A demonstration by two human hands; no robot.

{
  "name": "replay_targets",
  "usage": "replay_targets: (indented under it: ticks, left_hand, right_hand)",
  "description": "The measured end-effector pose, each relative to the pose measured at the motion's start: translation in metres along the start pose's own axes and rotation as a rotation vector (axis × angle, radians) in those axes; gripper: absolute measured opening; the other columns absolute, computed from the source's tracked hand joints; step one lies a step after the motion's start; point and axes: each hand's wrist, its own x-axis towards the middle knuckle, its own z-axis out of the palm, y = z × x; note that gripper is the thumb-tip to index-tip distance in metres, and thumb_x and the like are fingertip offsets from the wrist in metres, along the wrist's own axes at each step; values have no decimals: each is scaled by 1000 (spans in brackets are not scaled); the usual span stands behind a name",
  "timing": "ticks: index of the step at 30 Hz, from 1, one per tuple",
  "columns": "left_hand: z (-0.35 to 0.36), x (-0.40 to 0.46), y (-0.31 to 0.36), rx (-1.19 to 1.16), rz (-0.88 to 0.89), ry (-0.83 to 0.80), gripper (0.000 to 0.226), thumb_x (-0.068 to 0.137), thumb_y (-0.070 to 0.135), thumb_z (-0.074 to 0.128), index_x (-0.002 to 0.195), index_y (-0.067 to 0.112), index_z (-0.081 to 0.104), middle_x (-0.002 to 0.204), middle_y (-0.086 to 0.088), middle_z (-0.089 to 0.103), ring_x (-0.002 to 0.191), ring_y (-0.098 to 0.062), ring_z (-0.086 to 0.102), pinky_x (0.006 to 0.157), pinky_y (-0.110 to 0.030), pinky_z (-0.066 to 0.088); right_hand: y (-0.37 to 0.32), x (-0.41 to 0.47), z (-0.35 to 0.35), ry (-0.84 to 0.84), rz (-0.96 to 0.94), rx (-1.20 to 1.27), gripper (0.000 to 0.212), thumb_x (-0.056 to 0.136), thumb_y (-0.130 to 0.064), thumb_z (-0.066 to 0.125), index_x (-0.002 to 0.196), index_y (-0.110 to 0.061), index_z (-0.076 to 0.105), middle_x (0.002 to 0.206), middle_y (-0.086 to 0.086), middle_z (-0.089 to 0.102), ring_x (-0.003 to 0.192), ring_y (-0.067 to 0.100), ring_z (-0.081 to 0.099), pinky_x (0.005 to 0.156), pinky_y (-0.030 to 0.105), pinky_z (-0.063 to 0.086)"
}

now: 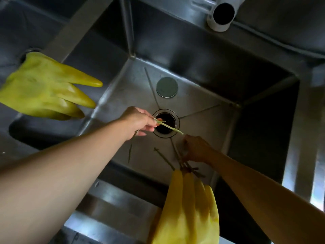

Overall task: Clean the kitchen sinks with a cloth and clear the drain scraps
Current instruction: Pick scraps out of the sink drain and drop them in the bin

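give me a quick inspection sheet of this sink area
surface: steel sink, dim, open drain at the middle of the floor
job's things: pale green scrap strip across the drain; thin stems on the sink floor; round drain cover lying behind the drain; no cloth seen
clutter: yellow glove on the left divider, another yellow glove over the front rim
hands: left hand pinches the strip; right hand grips stems
cables: nothing seen
surroundings: white pipe end above the back wall; second basin at left

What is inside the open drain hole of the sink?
The drain hole looks dark inside. A pale green scrap, pinched by the left hand, lies across its mouth. Anything deeper is lost in shadow.
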Motion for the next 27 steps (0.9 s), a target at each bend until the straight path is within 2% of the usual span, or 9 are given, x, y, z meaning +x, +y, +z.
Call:
replay_targets:
  ticks: [5,11,14,17,21,25,27]
  left_hand:
    - [20,9,-5,41,-36,-25,16,84,0,64,76,12,59,78,-5,69,66,-13,65,60,-24,48]
    - [31,15,-7,82,-42,-15,15,83,0,66,76,13,60,80,-5,70,68,-13,66,64,-25,50]
    - [31,15,-9,92,-52,-2,15,83,1,66,76,12,60,80,-6,70,68,-14,66,65,-25,50]
    - [32,15,-12,105,-58,12,16,83,1,66,75,12,59,80,-6,70,68,-14,66,66,-26,50]
    - [31,13,-15,113,-58,31,16,83,1,66,74,12,59,79,-6,69,69,-14,66,69,-27,50]
    - [32,11,-16,112,-52,43,15,83,2,66,76,13,58,81,-7,70,70,-14,66,68,-26,51]
    - [32,10,-15,111,-49,43,16,83,2,66,75,13,58,81,-7,70,70,-15,66,67,-27,51]
  right_hand:
    - [0,0,15,11,13,-46,70,66,-38,82,118,-7,46,118,15,55,106,32,56,79,34,46]
    - [-6,3,32,46,-19,-188,71,68,-57,74,116,-9,51,119,11,55,106,27,57,75,30,42]
    - [-13,6,38,71,-63,-209,74,69,-59,72,123,-13,50,122,9,55,111,27,55,85,33,43]
    - [-16,7,42,78,-96,-232,66,77,-50,69,126,-12,47,126,10,53,114,28,53,89,34,42]
    - [-14,12,44,66,-114,-193,38,91,-26,58,124,-9,51,127,13,52,114,30,53,88,33,44]
    - [-8,15,42,61,-93,-123,23,90,-13,53,111,-4,57,119,16,56,107,33,57,80,33,45]
    - [-3,15,36,52,-68,-36,14,86,-13,57,97,-5,60,107,15,60,99,33,59,72,32,43]
